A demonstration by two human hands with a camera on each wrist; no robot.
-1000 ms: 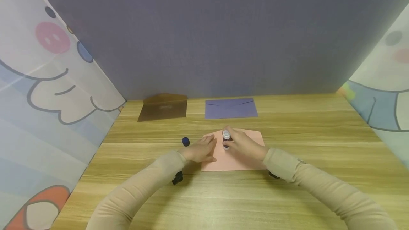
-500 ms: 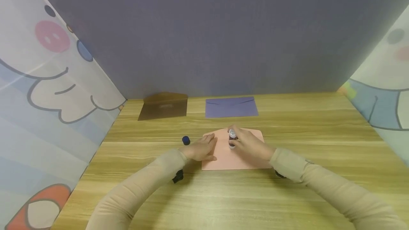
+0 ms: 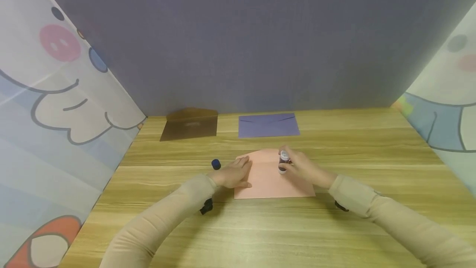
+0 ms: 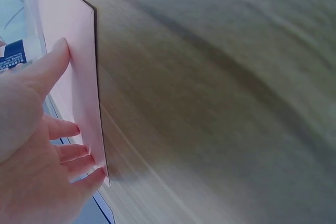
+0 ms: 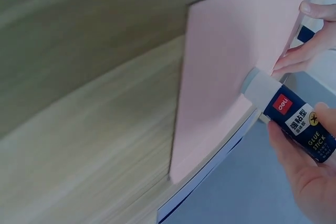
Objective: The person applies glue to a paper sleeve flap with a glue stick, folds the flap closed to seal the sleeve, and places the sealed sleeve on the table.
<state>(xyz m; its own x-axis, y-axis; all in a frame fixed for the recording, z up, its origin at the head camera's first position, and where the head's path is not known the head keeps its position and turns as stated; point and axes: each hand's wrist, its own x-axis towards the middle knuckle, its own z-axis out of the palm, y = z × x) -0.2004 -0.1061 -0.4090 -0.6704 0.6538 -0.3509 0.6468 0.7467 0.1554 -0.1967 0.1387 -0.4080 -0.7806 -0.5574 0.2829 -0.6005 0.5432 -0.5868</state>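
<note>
A pink envelope [image 3: 262,183] lies on the wooden table with its flap raised toward the back. My left hand [image 3: 234,173] rests on its left side, fingers spread and fairly straight; the left wrist view shows the thumb and fingers [image 4: 79,153] on the pink paper. My right hand [image 3: 305,169] grips a dark blue and white glue stick [image 5: 302,119] labelled "GLUE STICK". The glue stick's white end meets the pink paper near the flap, right of the middle. That contact is seen in the right wrist view.
A dark blue cap [image 3: 216,164] stands on the table left of my left hand. Behind the pink envelope lie a purple envelope [image 3: 268,126] and, further left, a brown envelope [image 3: 191,129] with its flap up. A grey panel [image 3: 238,44] rises along the table's back edge.
My right hand has moved the glue stick to the right across the upper part of the pink envelope. The left hand has stayed in place on the paper.
</note>
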